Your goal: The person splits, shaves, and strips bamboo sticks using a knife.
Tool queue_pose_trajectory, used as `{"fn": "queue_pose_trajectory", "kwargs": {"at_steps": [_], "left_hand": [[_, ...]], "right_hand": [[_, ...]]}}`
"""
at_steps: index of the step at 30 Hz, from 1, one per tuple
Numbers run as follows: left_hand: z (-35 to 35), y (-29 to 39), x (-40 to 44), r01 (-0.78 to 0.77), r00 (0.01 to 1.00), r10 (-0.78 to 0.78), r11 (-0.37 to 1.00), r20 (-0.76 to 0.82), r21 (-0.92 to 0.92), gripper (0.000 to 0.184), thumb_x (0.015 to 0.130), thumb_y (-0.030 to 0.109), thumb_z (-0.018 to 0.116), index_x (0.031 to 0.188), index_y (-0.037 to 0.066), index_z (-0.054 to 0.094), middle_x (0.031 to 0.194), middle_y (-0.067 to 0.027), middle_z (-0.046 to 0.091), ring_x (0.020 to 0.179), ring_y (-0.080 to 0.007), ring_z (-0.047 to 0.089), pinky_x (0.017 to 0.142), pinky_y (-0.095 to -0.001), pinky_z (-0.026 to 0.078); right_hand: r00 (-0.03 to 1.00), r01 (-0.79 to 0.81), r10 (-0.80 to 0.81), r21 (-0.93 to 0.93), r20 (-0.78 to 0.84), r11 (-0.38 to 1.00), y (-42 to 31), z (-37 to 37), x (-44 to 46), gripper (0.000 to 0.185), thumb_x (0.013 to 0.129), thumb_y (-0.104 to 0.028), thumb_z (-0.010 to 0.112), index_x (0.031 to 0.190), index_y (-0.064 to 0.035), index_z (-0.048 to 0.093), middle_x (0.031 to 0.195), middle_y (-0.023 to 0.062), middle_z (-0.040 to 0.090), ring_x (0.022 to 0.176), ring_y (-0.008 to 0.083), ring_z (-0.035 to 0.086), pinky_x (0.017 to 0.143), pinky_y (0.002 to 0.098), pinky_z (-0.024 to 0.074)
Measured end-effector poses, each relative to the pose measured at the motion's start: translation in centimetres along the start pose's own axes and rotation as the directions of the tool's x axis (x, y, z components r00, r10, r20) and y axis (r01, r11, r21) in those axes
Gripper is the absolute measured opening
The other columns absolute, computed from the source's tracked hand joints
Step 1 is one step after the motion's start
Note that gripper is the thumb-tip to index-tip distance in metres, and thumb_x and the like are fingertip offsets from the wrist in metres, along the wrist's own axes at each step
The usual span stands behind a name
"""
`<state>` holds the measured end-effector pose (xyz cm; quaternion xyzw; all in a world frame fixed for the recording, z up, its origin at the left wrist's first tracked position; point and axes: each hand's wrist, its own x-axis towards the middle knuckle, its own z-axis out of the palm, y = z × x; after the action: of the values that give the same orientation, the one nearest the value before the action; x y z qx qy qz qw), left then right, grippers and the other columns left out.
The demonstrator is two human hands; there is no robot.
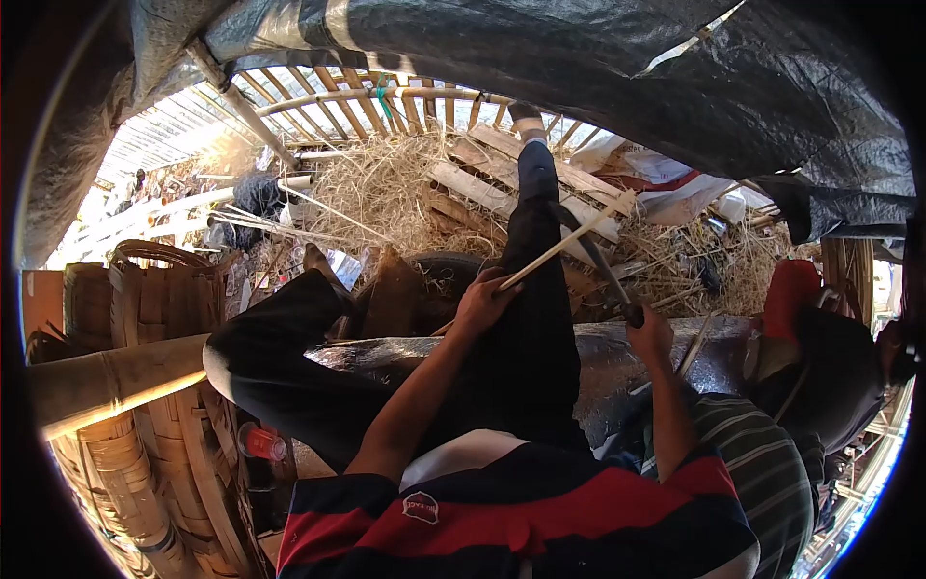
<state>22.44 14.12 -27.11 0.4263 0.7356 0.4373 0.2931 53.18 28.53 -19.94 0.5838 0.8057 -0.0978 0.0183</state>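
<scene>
My left hand is closed around a thin pale bamboo strip, which slants up to the right over my outstretched leg. My right hand grips the dark handle of a long knife. The knife's blade points up and to the left, and it crosses the strip near the middle of the view. Whether blade and strip touch is unclear. Beneath them are my dark trousers and a heap of shavings.
Woven bamboo baskets and a thick bamboo pole stand at the left, near a red cup. Flat bamboo pieces lie ahead. A black tarp hangs overhead. Another person in dark clothing sits at the right.
</scene>
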Motion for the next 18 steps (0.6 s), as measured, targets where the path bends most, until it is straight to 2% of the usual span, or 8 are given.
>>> {"fn": "queue_pose_trajectory", "kwargs": {"at_steps": [4, 6, 7, 9, 11, 13, 15, 18], "left_hand": [[-3.5, -3.0, 0.9, 0.217, 0.976, -0.213, 0.965, -0.041, 0.144, 0.038, 0.083, 0.031, 0.068, 0.107, 0.001, 0.066, 0.113, -0.0179, 0.059, 0.097, -0.0325, 0.06, 0.083, -0.0411, 0.048], [-5.5, -3.6, 1.4, 0.317, 0.925, -0.276, 0.94, -0.26, 0.13, 0.036, 0.084, 0.029, 0.067, 0.102, -0.002, 0.064, 0.104, -0.0194, 0.061, 0.091, -0.0344, 0.061, 0.079, -0.0425, 0.047], [-6.0, -3.7, 1.7, 0.323, 0.924, -0.281, 0.937, -0.261, 0.134, 0.036, 0.084, 0.029, 0.067, 0.102, -0.002, 0.064, 0.104, -0.0194, 0.061, 0.091, -0.0344, 0.061, 0.079, -0.0425, 0.047], [-6.8, -3.8, 2.4, 0.182, 0.89, -0.176, 0.983, -0.42, -0.027, 0.033, 0.087, 0.028, 0.065, 0.098, -0.003, 0.062, 0.087, -0.0154, 0.062, 0.079, -0.0283, 0.061, 0.073, -0.0394, 0.047], [-8.2, -1.2, 3.1, 0.196, 0.881, -0.243, 0.968, -0.407, -0.155, 0.034, 0.089, 0.029, 0.062, 0.1, -0.004, 0.062, 0.082, -0.0113, 0.06, 0.073, -0.0227, 0.058, 0.068, -0.0358, 0.046], [-9.3, 1.0, 3.8, 0.213, 0.874, -0.312, 0.935, -0.373, -0.283, 0.034, 0.092, 0.029, 0.06, 0.102, -0.004, 0.061, 0.077, -0.0072, 0.058, 0.067, -0.0171, 0.054, 0.063, -0.0322, 0.044], [-11.0, 2.2, 4.9, 0.093, 0.874, -0.319, 0.85, -0.367, -0.518, 0.035, 0.096, 0.033, 0.054, 0.1, -0.001, 0.061, 0.07, 0.0005, 0.05, 0.06, -0.0081, 0.042, 0.054, -0.026, 0.036], [-15.7, 7.5, 5.3, 0.016, 0.861, -0.324, 0.788, -0.393, -0.615, 0.037, 0.097, 0.039, 0.051, 0.098, 0.004, 0.061, 0.067, 0.0047, 0.04, 0.057, -0.0063, 0.035, 0.051, -0.025, 0.029]], "right_hand": [[0.993, -0.028, 0.025, 0.024, 0.118, 0.999, -2.0, -0.5, -0.8, 0.033, 0.073, -0.019, 0.07, 0.104, -0.0106, 0.064, 0.088, 0.0164, 0.066, 0.082, 0.0376, 0.063, 0.069, 0.0493, 0.0494], [0.992, -0.056, 0.052, 0.029, 0.116, 0.998, -2.5, -0.1, -0.7, 0.033, 0.072, -0.019, 0.07, 0.103, -0.0102, 0.064, 0.088, 0.0161, 0.066, 0.083, 0.0375, 0.063, 0.07, 0.0485, 0.0495], [0.994, -0.072, 0.064, 0.087, 0.093, 0.994, -2.5, 0.1, -0.7, 0.031, 0.073, -0.019, 0.071, 0.102, -0.0099, 0.063, 0.088, 0.0161, 0.066, 0.085, 0.0374, 0.063, 0.071, 0.048, 0.0494], [0.995, -0.081, 0.071, 0.145, 0.076, 0.986, -2.0, 0.7, -0.6, 0.03, 0.073, -0.02, 0.071, 0.1, -0.0095, 0.063, 0.088, 0.0161, 0.066, 0.086, 0.0372, 0.063, 0.072, 0.0475, 0.0494], [0.997, 0.062, -0.052, 0.222, -0.052, 0.973, -1.1, 1.3, -0.7, 0.029, 0.073, -0.02, 0.072, 0.098, -0.0083, 0.063, 0.079, 0.0149, 0.066, 0.077, 0.0357, 0.065, 0.068, 0.0479, 0.0502], [0.998, 0.06, -0.056, 0.2, -0.023, 0.978, -1.4, 0.7, -1.8, 0.029, 0.072, -0.02, 0.071, 0.097, -0.0083, 0.062, 0.08, 0.0164, 0.065, 0.078, 0.0375, 0.064, 0.068, 0.0488, 0.0496], [0.998, 0.061, -0.064, 0.179, 0.009, 0.982, -2.5, -0.2, -3.3, 0.03, 0.072, -0.02, 0.071, 0.097, -0.0083, 0.061, 0.081, 0.018, 0.065, 0.079, 0.0392, 0.064, 0.068, 0.0497, 0.049], [0.995, -0.016, 0.013, 0.026, 0.097, 1.0, -4.3, -1.0, -6.8, 0.027, 0.073, -0.021, 0.07, 0.094, -0.0086, 0.06, 0.077, 0.0184, 0.064, 0.075, 0.0415, 0.063, 0.065, 0.0514, 0.0483]]}}
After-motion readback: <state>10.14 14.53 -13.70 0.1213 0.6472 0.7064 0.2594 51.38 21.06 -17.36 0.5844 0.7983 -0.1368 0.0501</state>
